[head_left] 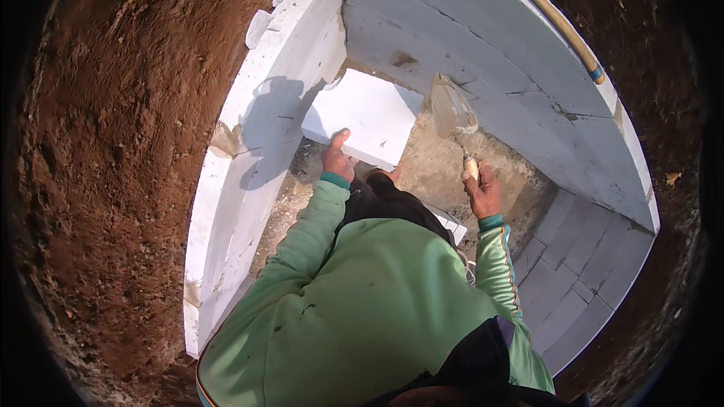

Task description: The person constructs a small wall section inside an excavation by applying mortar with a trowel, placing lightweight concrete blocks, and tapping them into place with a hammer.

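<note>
My left hand (338, 157) grips the near left edge of a white block (367, 117), its thumb on top and its other fingers mostly hidden. The block is held with its broad face up, close to the left wall. In my right hand (483, 192) is a trowel (452, 107), gripped by its wooden handle. The trowel's blade points away from me, and grey mortar smears show on it. A gap lies between the blade and the block's right corner.
Walls of pale blocks enclose me: a left wall (268, 98), a far right wall (483, 53) and a near right wall (573, 256). A hammer (554, 16) with a wooden handle lies on the far right wall's top. Brown earth (113, 166) rises outside. Below is a dirty floor (501, 162).
</note>
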Demonstrator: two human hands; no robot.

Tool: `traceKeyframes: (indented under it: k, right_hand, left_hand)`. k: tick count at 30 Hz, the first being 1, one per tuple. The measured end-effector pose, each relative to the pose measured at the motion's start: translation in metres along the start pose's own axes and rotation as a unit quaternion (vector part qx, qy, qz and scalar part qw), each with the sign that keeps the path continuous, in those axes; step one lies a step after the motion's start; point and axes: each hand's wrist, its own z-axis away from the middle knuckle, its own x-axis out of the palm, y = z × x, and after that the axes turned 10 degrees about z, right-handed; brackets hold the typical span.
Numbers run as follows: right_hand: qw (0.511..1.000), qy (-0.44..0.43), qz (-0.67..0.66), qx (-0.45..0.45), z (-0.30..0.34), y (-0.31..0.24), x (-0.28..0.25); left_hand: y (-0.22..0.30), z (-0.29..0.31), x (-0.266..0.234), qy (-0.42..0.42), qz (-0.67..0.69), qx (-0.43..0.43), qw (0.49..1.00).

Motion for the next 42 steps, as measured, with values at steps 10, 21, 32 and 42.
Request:
traceKeyframes:
  k: [10, 21, 32, 42]
  right_hand:
    - [0.997, 0.072, 0.031, -0.002, 0.008, -0.037, 0.006]
    - [0.987, 0.141, 0.072, 0.007, 0.012, -0.053, 0.011]
    - [0.950, 0.063, -0.299, 0.056, -0.009, -0.048, 0.029]
    - [0.969, 0.181, -0.168, -0.009, 0.003, -0.056, 0.038]
  left_hand:
    - [0.050, 0.010, 0.050, -0.184, -0.186, 0.192, 0.946]
    - [0.092, -0.012, 0.065, -0.273, -0.366, 0.165, 0.874]
    - [0.093, -0.035, 0.087, -0.323, -0.182, -0.119, 0.921]
    - [0.049, 0.016, 0.101, -0.270, -0.058, -0.022, 0.961]
